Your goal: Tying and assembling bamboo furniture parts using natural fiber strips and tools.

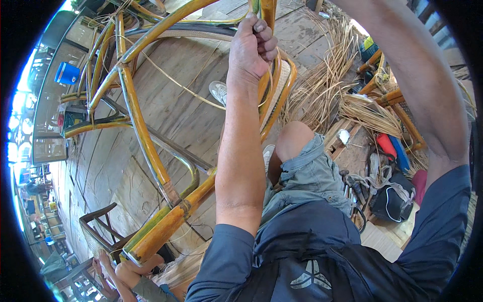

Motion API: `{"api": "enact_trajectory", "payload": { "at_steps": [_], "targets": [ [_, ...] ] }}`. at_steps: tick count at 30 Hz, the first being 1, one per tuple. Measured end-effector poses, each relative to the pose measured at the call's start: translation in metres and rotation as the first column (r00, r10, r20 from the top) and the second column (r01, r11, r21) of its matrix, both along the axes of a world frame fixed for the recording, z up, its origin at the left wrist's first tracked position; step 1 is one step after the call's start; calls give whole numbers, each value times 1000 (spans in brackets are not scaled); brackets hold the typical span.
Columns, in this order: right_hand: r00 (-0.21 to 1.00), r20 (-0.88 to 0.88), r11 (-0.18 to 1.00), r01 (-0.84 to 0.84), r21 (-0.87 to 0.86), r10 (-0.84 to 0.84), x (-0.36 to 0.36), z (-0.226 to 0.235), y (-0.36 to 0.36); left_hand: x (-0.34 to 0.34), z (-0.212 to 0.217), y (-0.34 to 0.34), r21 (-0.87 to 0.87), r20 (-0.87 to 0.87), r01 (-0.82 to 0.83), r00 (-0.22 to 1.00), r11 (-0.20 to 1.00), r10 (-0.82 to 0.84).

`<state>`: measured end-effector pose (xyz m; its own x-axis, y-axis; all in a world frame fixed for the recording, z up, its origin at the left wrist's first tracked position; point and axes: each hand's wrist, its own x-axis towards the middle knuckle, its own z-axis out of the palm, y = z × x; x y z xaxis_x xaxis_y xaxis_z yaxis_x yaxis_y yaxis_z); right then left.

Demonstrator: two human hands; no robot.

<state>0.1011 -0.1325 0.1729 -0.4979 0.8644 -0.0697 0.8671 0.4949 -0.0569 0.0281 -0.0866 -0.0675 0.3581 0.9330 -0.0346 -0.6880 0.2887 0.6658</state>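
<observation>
My left hand (254,45) is raised and closed around a yellow cane pole of a large curved rattan chair frame (146,141), near the top middle. A thin pale cane strip (176,83) trails from the frame by that hand. My left forearm runs straight up the middle of the view. At the right, my right arm (417,85) reaches up and out past the top edge, so its hand is hidden. My bent knee in grey shorts (302,166) sits below the frame.
Loose bundles of pale cane strips (322,85) lie on the plank floor (100,171) at upper right. A dark bag (392,204), tools and red and blue items (392,148) sit at right. Another person's hands (118,269) show at lower left. A blue bucket (67,73) stands far left.
</observation>
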Motion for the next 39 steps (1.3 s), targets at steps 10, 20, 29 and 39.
{"api": "enact_trajectory", "payload": {
  "at_steps": [10,20,29,39],
  "targets": [
    [995,70,807,12,590,-66,19,-94,37,2,0,0,14,3,-4,1000,1000,4],
    [932,-338,789,107,605,133,111,-177,11,1,5,-2,33,-42,-12,999,999,13],
    [849,-456,661,183,728,267,106,-176,46,1,7,-5,-15,-58,-27,998,1000,26],
    [869,-460,749,178,639,185,109,-169,65,-5,0,-3,2,-30,-22,999,1000,22]
  ]
}}
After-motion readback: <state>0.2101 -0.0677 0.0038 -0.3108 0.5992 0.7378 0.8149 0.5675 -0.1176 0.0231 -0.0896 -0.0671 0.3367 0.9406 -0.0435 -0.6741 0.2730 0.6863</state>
